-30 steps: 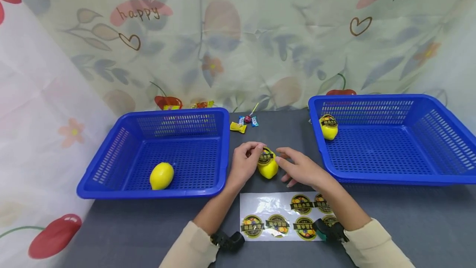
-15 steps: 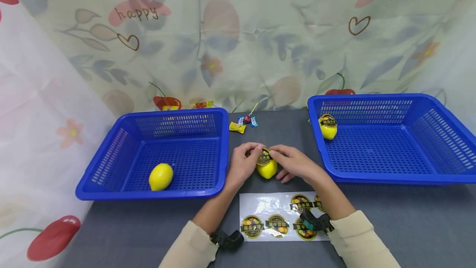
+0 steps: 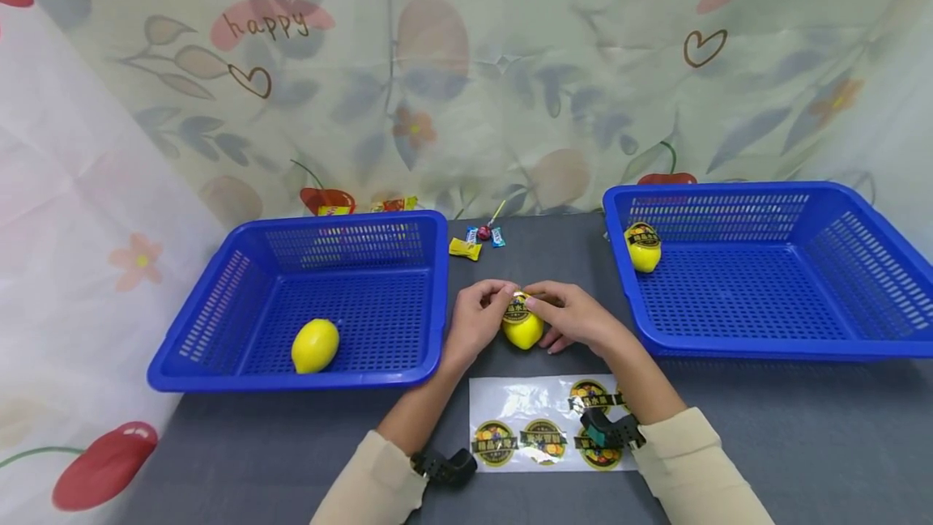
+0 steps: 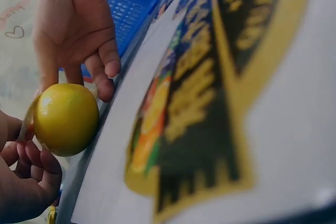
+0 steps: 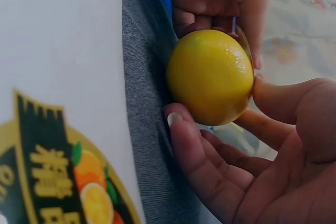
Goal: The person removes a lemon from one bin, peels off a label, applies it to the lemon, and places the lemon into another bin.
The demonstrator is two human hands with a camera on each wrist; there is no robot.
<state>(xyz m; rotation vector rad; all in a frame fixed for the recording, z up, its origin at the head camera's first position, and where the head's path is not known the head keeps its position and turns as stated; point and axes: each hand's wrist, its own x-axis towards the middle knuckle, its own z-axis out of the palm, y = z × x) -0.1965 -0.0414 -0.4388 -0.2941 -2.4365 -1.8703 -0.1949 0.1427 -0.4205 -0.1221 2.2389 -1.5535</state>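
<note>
Between the two hands, a yellow lemon (image 3: 523,336) sits on the dark table. A round black-and-gold sticker (image 3: 517,313) covers its upper side, and one edge stands off the peel in the left wrist view. My left hand (image 3: 477,318) pinches that edge between thumb and fingertips at the lemon's left. From the right, my right hand (image 3: 576,318) lays its thumb on the sticker, its fingers curving round the lemon (image 5: 210,77). Just in front lies a white sticker sheet (image 3: 521,395) with several round stickers, partly hidden under the right wrist.
A blue basket (image 3: 443,306) at the left holds a plain lemon (image 3: 316,346). Another blue basket (image 3: 632,298) at the right holds a stickered lemon (image 3: 645,249). Small wrapped candies (image 3: 465,249) and a lollipop (image 3: 484,232) lie behind the hands, before a patterned curtain (image 3: 503,104).
My right hand has moved left and brought its thumb onto the sticker, its fingers closing in on the lemon. The left hand has kept its pinch in nearly the same place.
</note>
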